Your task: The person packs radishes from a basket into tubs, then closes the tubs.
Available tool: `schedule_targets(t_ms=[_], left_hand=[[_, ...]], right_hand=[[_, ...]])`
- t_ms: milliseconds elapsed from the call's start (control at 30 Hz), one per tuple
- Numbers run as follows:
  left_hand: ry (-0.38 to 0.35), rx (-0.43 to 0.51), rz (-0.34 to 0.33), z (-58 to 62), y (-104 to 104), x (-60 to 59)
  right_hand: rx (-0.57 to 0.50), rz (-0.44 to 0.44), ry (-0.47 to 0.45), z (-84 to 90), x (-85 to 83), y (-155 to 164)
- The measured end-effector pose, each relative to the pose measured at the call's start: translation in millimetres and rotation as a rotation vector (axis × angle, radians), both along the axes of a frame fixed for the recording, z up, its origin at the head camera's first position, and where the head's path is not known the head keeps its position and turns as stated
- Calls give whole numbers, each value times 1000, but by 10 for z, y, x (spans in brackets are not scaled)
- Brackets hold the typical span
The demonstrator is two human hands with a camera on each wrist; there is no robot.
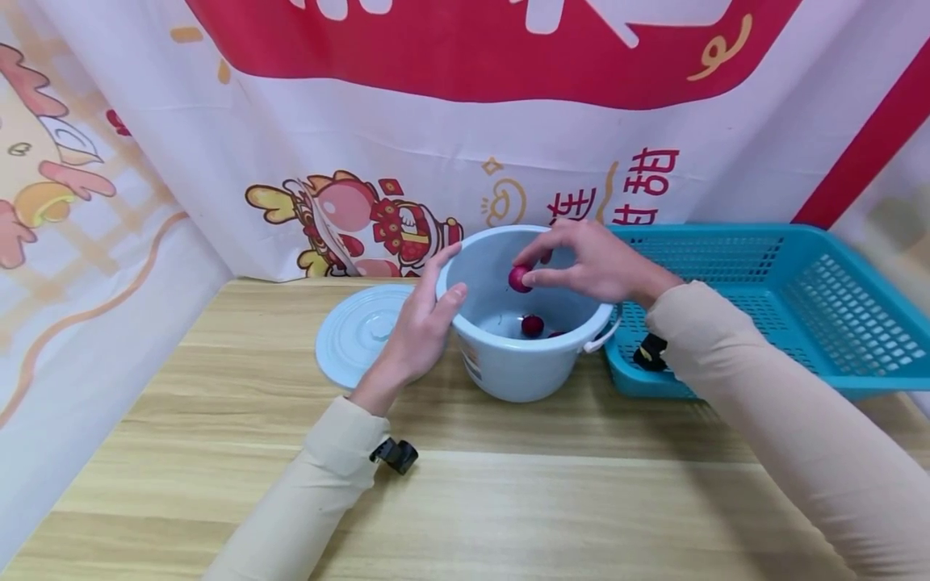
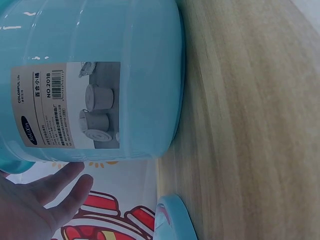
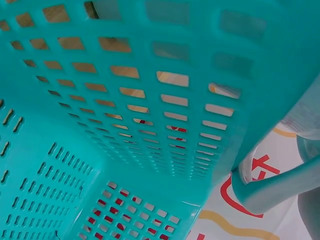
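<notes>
A light blue bucket point(image 1: 516, 371) stands upright on the wooden table. My left hand point(image 1: 417, 327) rests against its left rim, fingers mostly straight and thumb near the edge. In the left wrist view, two fingers of the left hand point(image 2: 55, 197) extend beside the labelled bucket point(image 2: 145, 90). Over the bucket's mouth, my right hand point(image 1: 588, 262) pinches a small round magenta-red thing point(image 1: 519, 278) between thumb and fingers. Inside lies a similar dark red round thing point(image 1: 532, 325), with part of another beside it. The right wrist view does not show the right hand.
A teal perforated basket point(image 1: 697, 258) stands right of the bucket, below my right forearm; its slotted wall point(image 3: 150, 180) fills the right wrist view. To the left lies a round blue lid point(image 1: 349, 335). The bucket's pale handle point(image 1: 603, 337) hangs at its right side. A printed cloth point(image 1: 407, 129) hangs behind.
</notes>
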State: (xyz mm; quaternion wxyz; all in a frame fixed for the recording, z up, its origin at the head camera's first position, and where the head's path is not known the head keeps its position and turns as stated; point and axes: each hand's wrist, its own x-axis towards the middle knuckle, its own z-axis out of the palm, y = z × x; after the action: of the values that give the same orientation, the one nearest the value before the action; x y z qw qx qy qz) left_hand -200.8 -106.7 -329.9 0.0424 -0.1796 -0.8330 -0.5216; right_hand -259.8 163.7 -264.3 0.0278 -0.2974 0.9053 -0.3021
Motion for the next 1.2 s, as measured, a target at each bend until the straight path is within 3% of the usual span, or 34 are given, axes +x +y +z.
schedule_targets(t_ms=[600,767,933,1067,1200], left_hand=[[-7,-4,6,20,-11,16],[-1,-7,2,15,4,13],[-1,0,7,10,6,20],[-3,2,5,8,3,18],[-4,-1,4,12,3,22]], right_hand=[[-29,30,13,-16,-2,21],[-64,-10,-41,16,28,76],[-167,-67,-98,80,66,220],[-246,-104,-90,116,84,428],[-259,-154,-76,111,78,676]])
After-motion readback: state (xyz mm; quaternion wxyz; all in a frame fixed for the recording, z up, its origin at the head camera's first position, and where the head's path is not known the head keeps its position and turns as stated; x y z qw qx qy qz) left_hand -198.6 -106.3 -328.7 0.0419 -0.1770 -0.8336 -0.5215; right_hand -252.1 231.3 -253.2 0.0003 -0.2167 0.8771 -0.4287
